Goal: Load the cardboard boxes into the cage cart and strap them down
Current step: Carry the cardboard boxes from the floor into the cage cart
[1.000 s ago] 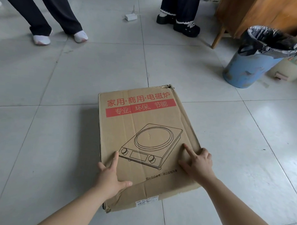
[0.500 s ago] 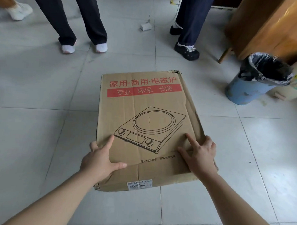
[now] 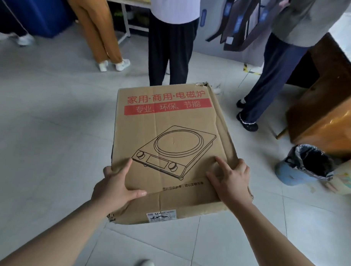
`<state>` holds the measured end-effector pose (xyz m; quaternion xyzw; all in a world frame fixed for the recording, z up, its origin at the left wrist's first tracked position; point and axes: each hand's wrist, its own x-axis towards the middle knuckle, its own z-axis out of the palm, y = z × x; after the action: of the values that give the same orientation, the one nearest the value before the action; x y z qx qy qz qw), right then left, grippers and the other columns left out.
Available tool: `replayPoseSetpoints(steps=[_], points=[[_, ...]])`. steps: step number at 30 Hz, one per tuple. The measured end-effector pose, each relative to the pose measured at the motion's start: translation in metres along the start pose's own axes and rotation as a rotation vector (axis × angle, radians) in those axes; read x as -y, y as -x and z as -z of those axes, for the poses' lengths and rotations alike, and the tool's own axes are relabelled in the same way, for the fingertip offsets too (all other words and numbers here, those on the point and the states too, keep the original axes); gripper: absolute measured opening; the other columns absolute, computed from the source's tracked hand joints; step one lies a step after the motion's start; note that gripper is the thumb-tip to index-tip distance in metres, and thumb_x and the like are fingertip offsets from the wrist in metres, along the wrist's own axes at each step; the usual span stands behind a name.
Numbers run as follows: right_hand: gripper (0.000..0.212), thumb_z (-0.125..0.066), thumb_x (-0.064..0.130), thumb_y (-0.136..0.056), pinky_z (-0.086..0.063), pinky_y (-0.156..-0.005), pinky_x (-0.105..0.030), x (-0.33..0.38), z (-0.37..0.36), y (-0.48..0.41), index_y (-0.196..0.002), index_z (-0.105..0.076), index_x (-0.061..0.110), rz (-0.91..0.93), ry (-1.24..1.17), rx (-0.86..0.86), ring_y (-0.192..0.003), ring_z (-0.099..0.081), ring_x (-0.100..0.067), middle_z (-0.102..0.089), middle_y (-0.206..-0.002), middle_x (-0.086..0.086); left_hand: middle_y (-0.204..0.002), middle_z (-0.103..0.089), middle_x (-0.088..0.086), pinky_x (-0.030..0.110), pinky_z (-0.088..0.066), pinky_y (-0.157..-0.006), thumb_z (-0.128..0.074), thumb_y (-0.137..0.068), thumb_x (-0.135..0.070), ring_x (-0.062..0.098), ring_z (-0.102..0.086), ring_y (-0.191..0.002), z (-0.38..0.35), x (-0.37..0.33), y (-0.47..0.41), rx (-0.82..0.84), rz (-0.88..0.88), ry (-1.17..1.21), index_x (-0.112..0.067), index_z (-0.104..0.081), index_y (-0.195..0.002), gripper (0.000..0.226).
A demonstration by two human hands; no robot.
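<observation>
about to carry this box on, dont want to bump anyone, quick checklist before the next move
1. Both hands on the box: ok, left hand and right hand hold its near corners.
2. Box intact: not ok, far right corner torn, near edge creased.
3. Path ahead: not ok, person in dark trousers stands right behind it.
4. Right side: not ok, bin and wooden furniture close by.
5. Cage cart in sight: cannot tell, none visible.

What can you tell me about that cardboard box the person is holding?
The cardboard box is flat, brown and creased, with a torn far corner. Its top shows red Chinese lettering, a red band and a line drawing of an induction cooker; a small label sits on the near edge. The left hand and right hand grip its near corners, above the tiled floor.
</observation>
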<state>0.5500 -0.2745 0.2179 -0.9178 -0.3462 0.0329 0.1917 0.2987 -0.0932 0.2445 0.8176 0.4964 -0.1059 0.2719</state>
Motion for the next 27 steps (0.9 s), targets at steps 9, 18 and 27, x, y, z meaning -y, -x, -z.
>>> replayPoseSetpoints(steps=[9, 18, 27], points=[[0.058, -0.055, 0.059, -0.083, -0.033, -0.104, -0.046, 0.182, 0.086, 0.038, -0.136, -0.046, 0.037, 0.333, 0.022, 0.075, -0.117, -0.033, -0.04, -0.033, -0.132, -0.023, -0.13, -0.026, 0.005, 0.034, -0.046, -0.095, -0.07, -0.059, -0.074, 0.024, -0.054, -0.11, 0.126, 0.098, 0.155, -0.207, 0.205, 0.166, -0.044, 0.001, -0.149, 0.118], [0.058, -0.048, 0.062, -0.085, -0.025, -0.109, -0.045, 0.379, 0.069, 0.134, -0.138, -0.041, 0.04, 0.67, -0.027, 0.17, -0.119, -0.03, -0.039, -0.03, -0.133, -0.021, -0.131, -0.027, 0.002, 0.034, -0.043, -0.097, -0.07, -0.06, -0.072, 0.022, -0.05, -0.115, 0.171, 0.256, 0.309, -0.426, 0.482, 0.317, -0.047, -0.001, -0.148, 0.115], [0.062, -0.043, 0.069, -0.08, -0.031, -0.101, -0.046, 0.562, 0.019, 0.28, -0.131, -0.052, 0.036, 1.062, -0.136, 0.277, -0.11, -0.039, -0.04, -0.037, -0.127, -0.026, -0.135, -0.028, 0.006, 0.036, -0.047, -0.089, -0.07, -0.059, -0.073, 0.028, -0.055, -0.107, 0.163, 0.392, 0.472, -0.61, 0.9, 0.381, -0.046, -0.007, -0.147, 0.111]])
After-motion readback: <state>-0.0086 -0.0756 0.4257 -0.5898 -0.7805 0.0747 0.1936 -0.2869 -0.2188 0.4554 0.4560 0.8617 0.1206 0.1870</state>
